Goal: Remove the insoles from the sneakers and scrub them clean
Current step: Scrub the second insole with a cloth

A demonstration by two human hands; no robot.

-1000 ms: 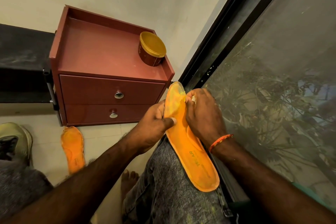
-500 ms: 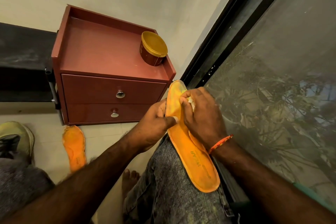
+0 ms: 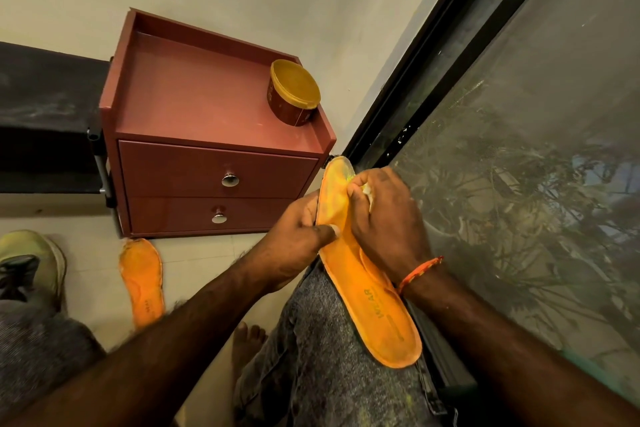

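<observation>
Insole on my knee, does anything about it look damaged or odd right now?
Nothing looks torn. The insole lies on the knee, the left hand pinching its edge, the right hand pressing a small pale scrubbing piece near the toe. The toe end looks paler and smeared, likely cleaner or wear; I cannot tell which.

A reddish two-drawer cabinet (image 3: 194, 135) stands against the wall. A round tub with a yellow lid (image 3: 293, 92) sits at its top's right front corner. A dark-framed window (image 3: 519, 149) fills the right.
</observation>
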